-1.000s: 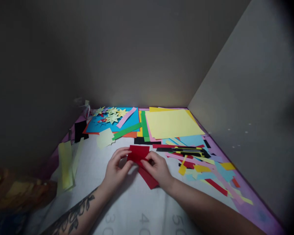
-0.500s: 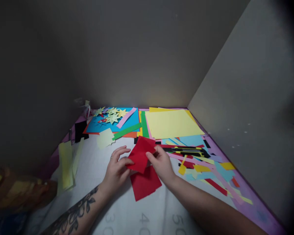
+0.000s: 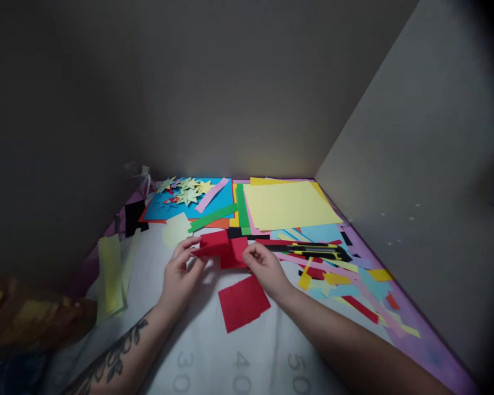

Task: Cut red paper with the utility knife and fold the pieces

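My left hand [image 3: 185, 270] pinches a creased piece of red paper [image 3: 213, 243] between thumb and fingers, held above the white surface. Just right of it, my right hand [image 3: 265, 267] has its fingers closed on the edge of a second red paper square [image 3: 234, 253], which partly lies behind the first. Below the hands rests a small pile of red paper squares [image 3: 244, 303], slightly fanned at the lower right edge. A black and yellow utility knife [image 3: 316, 250] lies to the right of my right hand.
Coloured paper scraps [image 3: 354, 280] litter the right side. At the back are a pale yellow sheet [image 3: 292, 206] and a blue sheet [image 3: 181, 211] carrying several folded paper stars [image 3: 188, 196]. Pale yellow strips [image 3: 112, 274] lie left. A blurred brown object [image 3: 37, 315] stands at lower left.
The red papers held together over the pile have been drawn apart sideways. My left hand has moved left with one piece; the right holds the other. The pile below is now uncovered.
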`<state>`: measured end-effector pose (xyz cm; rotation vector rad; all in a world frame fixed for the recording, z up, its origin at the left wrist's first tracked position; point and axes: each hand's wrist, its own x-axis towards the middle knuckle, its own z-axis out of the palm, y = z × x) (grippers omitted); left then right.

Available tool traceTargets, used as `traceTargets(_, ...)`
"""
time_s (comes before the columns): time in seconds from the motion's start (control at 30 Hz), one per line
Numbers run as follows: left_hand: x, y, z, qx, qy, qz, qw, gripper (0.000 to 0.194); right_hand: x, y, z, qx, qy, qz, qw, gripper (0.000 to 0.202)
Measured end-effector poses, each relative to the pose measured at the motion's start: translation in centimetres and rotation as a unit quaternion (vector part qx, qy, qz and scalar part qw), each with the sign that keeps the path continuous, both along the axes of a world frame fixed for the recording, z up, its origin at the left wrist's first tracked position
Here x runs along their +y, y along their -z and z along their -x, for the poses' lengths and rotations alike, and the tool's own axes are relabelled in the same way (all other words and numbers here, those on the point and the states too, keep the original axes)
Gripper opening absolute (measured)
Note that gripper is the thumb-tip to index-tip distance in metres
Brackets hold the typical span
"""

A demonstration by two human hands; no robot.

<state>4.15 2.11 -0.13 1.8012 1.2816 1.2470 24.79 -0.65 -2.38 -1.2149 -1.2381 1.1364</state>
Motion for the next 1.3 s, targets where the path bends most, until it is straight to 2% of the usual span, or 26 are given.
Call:
traceTargets(0.07, 0.6, 0.2, 0.5, -0.047, -0.050, 0.053, 0.996, 0.019, 0.1, 0.3, -0.1, -0.046, 0.000, 0.004, 0.999, 0.011)
traceTargets(0.1, 0.8, 0.4, 0.8, -0.073, -0.063, 0.077, 0.992, 0.023, 0.1, 0.4, -0.1, -0.076, -0.002, 0.003, 0.997, 0.015)
traceTargets(0.2, 1.4, 0.7, 1.4, -0.121, -0.064, 0.125, 0.983, 0.027, 0.2, 0.0, -0.7, -0.160, -0.001, -0.021, 0.987, 0.030)
traceTargets(0.3, 1.6, 0.5, 1.7, -0.122, -0.060, 0.144, 0.980, 0.028, 0.3, -1.4, -2.8, -0.246, 0.038, -0.069, 0.966, 0.025)
traceTargets(0.33, 1.6, 0.3, 1.8, -0.122, -0.061, 0.152, 0.979, 0.029, 0.2, -2.0, -3.9, -0.300, 0.046, -0.089, 0.949, 0.020)
traceTargets(0.4, 1.8, 0.0, 1.8, -0.133, -0.059, 0.174, 0.974, 0.031, 0.0, -3.0, -6.5, -0.431, 0.020, -0.108, 0.896, 0.019)
traceTargets(0.5, 2.0, -0.1, 1.9, -0.152, -0.046, 0.204, 0.966, 0.031, -0.6, -3.2, -10.7, -0.610, 0.038, -0.046, 0.790, 0.035)
traceTargets(0.57, 2.1, 0.0, 2.0, -0.143, -0.036, 0.219, 0.964, 0.034, -0.9, -2.7, -13.0, -0.662, 0.034, -0.004, 0.748, 0.040)
traceTargets(0.63, 2.1, 0.2, 2.3, -0.107, -0.023, 0.237, 0.965, 0.039, -1.0, -2.0, -14.8, -0.665, 0.004, 0.023, 0.747, 0.042)
traceTargets(0.73, 1.9, 0.1, 2.9, -0.015, -0.017, 0.235, 0.972, 0.045, -1.0, -1.8, -16.1, -0.630, -0.040, 0.005, 0.776, 0.039)
traceTargets(0.83, 1.7, -0.3, 3.2, 0.067, -0.015, 0.221, 0.973, 0.047, -1.1, -2.5, -15.4, -0.583, -0.074, -0.056, 0.807, 0.037)
traceTargets(0.9, 1.6, -0.4, 3.2, 0.098, -0.011, 0.214, 0.972, 0.048, -1.3, -3.1, -13.6, -0.565, -0.056, -0.095, 0.818, 0.038)
traceTargets(1.0, 1.7, -0.3, 3.4, 0.138, -0.021, 0.160, 0.977, 0.048, -1.4, -3.7, -9.4, -0.580, -0.031, -0.134, 0.803, 0.037)
traceTargets(1.13, 1.9, 0.2, 3.7, 0.225, -0.022, -0.005, 0.974, 0.038, -0.9, -3.6, -4.8, -0.613, -0.056, -0.139, 0.776, 0.037)
traceTargets(1.3, 1.6, 0.0, 3.6, 0.277, 0.052, -0.085, 0.956, 0.013, -0.4, -3.0, -3.6, -0.627, -0.091, -0.150, 0.759, 0.038)
